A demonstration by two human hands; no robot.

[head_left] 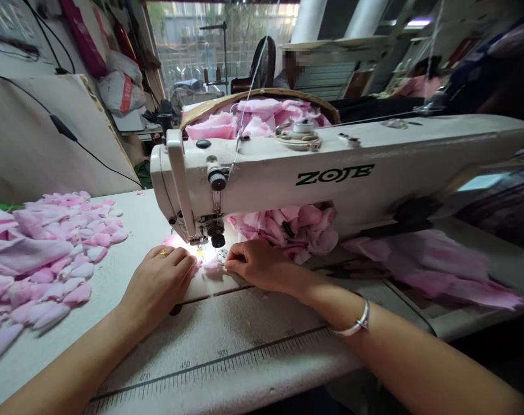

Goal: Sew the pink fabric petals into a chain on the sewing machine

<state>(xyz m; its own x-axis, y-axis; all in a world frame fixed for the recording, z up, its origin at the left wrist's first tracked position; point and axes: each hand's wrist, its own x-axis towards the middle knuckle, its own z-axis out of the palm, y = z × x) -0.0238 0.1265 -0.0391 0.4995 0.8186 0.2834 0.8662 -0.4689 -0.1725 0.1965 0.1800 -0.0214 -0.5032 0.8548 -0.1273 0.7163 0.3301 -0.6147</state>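
Observation:
A white sewing machine (pixel 262 178) stands in front of me, its lamp shining brightly on the needle area. Under the needle is a small pink fabric piece (pixel 212 265), partly washed out by the glare. My left hand (pixel 162 279), wearing a ring, is closed with its fingertips on the left edge of this piece. On the other side, my right hand (pixel 257 262) is closed in a pinch close to the fabric; what sits between its fingertips is hidden. A small round metal disc with dark holes (pixel 222 255) lies just beside the right fingertips.
Loose pink petal-shaped pieces (pixel 63 259) cover the table's left side. A bunch of pink fabric (pixel 296 227) lies under the machine arm, more pink cloth (pixel 438 268) at right. Behind the machine is a basket (pixel 331 109) of pink fabric. Other people sit further back.

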